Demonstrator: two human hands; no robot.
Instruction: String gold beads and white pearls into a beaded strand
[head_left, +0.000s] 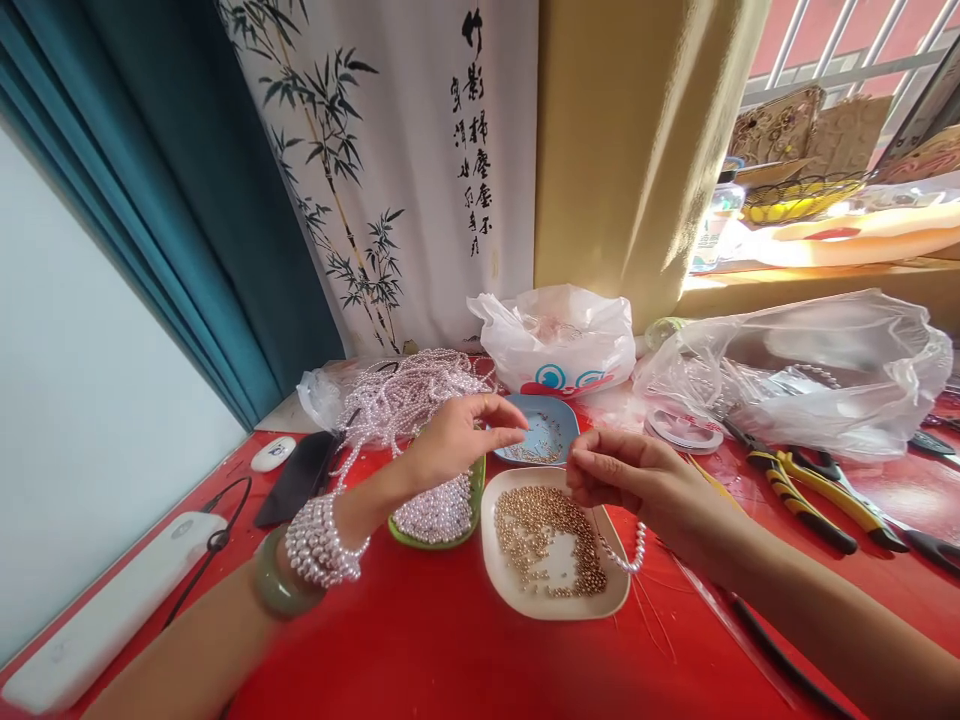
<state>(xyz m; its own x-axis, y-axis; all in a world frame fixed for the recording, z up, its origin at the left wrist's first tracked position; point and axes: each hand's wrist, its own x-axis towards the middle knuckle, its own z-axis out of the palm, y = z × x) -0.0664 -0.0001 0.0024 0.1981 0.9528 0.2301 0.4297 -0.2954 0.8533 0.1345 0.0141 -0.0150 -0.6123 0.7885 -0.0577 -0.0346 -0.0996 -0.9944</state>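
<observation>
My left hand hovers near the blue dish, thumb and forefinger apart, with nothing visible between them. Small gold pieces lie in that dish. My right hand is pinched above the right edge of the cream dish, which bears many gold beads. From beneath this hand hangs a short string of white pearls, with thin thread trailing onto the table. White pearl beads fill a green dish under my left wrist. Several pearl strands and a green bangle circle my left forearm.
Piled pearl strands lie behind the green dish. Plastic bags stand at the back. Yellow-black pliers lie right. A white power strip and dark phone are left.
</observation>
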